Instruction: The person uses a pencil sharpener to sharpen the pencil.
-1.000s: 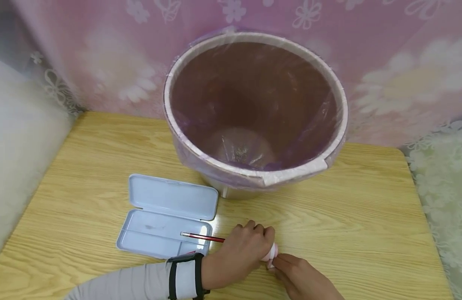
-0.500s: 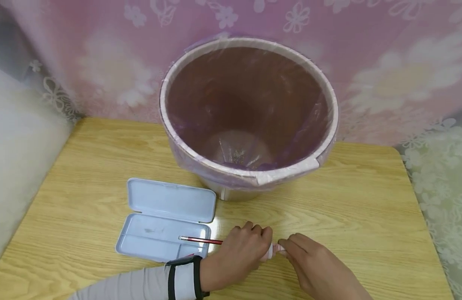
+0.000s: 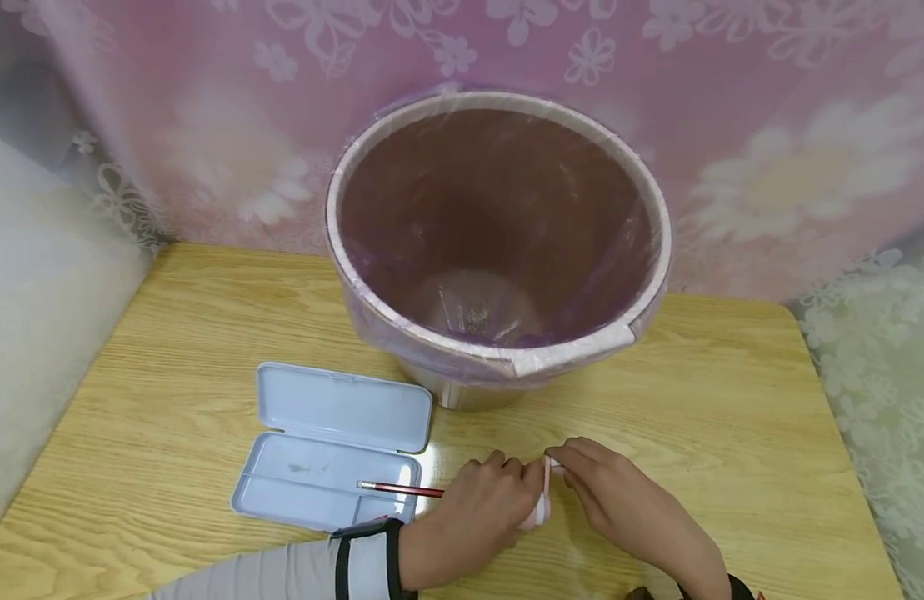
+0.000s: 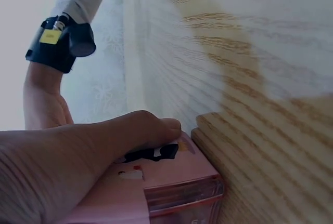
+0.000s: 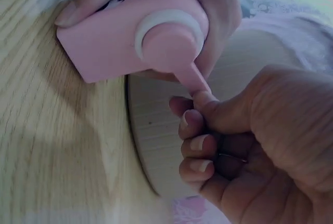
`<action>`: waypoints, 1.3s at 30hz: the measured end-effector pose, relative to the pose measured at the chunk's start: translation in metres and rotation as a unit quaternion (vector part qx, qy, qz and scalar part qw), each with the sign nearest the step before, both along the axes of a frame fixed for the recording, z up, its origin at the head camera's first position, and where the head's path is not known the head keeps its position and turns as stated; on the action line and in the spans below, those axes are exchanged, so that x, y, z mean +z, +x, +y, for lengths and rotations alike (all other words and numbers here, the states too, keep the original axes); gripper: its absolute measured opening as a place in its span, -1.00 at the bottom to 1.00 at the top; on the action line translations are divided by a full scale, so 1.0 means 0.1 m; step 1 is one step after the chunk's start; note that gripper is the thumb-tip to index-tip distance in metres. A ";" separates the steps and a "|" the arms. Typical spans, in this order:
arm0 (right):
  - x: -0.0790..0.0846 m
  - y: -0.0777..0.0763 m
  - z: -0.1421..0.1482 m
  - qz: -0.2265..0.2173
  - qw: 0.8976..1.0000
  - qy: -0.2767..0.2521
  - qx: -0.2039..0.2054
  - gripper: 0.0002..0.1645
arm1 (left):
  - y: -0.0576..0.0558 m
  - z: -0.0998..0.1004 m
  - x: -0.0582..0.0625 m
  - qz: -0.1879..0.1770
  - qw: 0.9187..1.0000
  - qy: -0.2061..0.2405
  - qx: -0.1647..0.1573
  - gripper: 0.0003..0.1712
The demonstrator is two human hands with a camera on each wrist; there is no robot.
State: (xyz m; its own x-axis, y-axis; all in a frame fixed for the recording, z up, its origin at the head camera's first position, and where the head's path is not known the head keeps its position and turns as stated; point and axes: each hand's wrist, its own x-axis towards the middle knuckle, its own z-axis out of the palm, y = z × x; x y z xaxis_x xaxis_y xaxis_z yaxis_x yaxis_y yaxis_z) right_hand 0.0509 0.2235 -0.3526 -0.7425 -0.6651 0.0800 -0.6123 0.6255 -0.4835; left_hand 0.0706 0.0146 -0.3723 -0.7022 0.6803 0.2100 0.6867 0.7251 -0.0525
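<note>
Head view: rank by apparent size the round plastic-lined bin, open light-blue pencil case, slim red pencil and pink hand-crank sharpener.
Round bin
Light-blue pencil case
Smallest, unranked: red pencil and pink sharpener; the left hand partly hides both.

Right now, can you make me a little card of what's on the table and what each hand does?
Left hand: holds the pink sharpener
Right hand: pinches the sharpener's crank
Pencil case: light blue, open
Pencil: red, eraser end over the case, other end hidden by the left hand
Bin: farther back than the case, lined with see-through plastic
</note>
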 end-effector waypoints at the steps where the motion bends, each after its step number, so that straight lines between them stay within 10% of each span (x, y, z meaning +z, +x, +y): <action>1: -0.02 -0.01 0.00 -0.005 1.000 0.003 -0.002 -0.70 | 0.00 0.00 0.00 -0.004 1.000 -0.006 -0.001 -0.69; 9: -0.31 0.00 -0.02 -0.099 0.995 -0.003 0.007 -0.80 | 0.01 0.00 0.02 -0.033 0.999 -0.028 -0.001 -0.54; 19: -0.50 0.39 0.02 -0.193 0.979 -0.039 0.045 -0.81 | 0.01 0.01 0.01 -0.027 0.999 -0.031 0.014 -0.45; 27: -0.35 0.47 0.11 -0.014 0.987 -0.102 0.121 -0.82 | 0.00 0.02 0.02 -0.025 0.999 -0.025 0.004 -0.44; 39: 0.01 0.32 0.03 0.061 0.996 -0.068 0.008 -0.69 | 0.01 0.02 0.03 -0.021 1.000 -0.022 0.005 -0.42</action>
